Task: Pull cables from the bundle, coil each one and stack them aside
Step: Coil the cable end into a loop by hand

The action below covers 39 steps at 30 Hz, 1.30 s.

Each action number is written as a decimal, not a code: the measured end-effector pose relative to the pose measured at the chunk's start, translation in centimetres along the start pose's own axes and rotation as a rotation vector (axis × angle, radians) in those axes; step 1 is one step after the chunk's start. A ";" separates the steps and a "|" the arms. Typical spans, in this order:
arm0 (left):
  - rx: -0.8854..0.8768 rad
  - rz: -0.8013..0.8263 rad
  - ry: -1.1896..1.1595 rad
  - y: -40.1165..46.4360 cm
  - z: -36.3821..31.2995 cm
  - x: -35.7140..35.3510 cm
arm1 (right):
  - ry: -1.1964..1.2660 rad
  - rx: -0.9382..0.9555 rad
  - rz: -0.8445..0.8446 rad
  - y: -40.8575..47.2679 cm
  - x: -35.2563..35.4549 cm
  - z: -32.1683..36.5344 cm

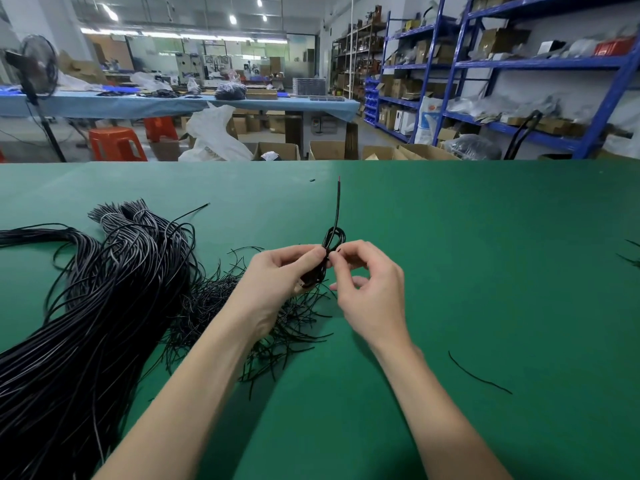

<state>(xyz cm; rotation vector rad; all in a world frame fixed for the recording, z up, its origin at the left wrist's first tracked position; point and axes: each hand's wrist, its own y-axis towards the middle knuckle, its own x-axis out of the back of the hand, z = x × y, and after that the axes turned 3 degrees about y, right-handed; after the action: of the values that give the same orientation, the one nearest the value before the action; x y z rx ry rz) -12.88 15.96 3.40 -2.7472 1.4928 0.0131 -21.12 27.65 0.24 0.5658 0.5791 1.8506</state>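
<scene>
Cable [333, 242], thin and limp, sits coiled mid-surface [485, 271]; our left hand [277, 275] grips the loops, right hand [367, 282] pinches the tail. Bundle [104, 289] lies at nine o'clock.

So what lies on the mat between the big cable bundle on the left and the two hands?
In the head view, a scatter of short black wire pieces covers the green mat between the bundle and the left hand; the left forearm crosses over it.

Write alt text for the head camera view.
Both hands, left hand and right hand, hold a small coiled black cable above a green table. A large cable bundle lies left.
</scene>
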 end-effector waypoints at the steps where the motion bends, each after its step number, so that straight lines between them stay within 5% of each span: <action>1: 0.011 0.017 -0.009 0.1 0.0 0.2 | 0.036 -0.042 -0.014 0.0 -0.1 0.1; 4: -0.032 0.027 0.029 0.0 -0.3 0.6 | 0.133 -0.181 0.009 0.5 0.0 0.5; 10: -0.074 0.044 -0.007 -0.3 -1.2 1.1 | 0.068 -0.062 0.081 0.8 0.7 1.6; 13: -0.150 0.013 0.014 -0.4 -1.1 0.9 | 0.146 -0.159 0.081 0.9 0.4 1.8; 16: -0.279 0.039 0.036 -0.4 -0.7 1.0 | 0.532 -0.497 0.114 1.3 0.4 2.3; 20: -0.432 0.149 0.111 -0.8 -0.6 1.7 | 1.152 -1.179 0.287 1.8 1.6 2.3; 23: -0.479 0.222 0.184 -0.9 -1.0 2.6 | 1.517 -1.413 0.433 1.2 1.7 2.1; 26: -0.376 0.192 0.073 -0.8 -1.0 2.9 | 1.188 -1.253 0.509 1.5 1.9 2.5; 31: -0.037 0.109 -0.254 -0.2 -0.5 1.9 | 0.115 -0.421 0.358 2.5 3.3 2.9; 34: 0.051 0.136 -0.370 -0.1 -0.4 1.5 | -0.123 -0.023 0.332 2.7 3.9 2.8; 39: 0.105 0.213 -0.424 -0.3 -0.1 1.1 | -0.233 0.139 0.260 2.4 3.2 2.7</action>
<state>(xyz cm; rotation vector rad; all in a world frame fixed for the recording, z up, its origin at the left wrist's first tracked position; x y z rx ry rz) -12.05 15.20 3.50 -2.2977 1.5914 0.4718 -22.19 30.21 4.16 0.9739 0.4969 1.9592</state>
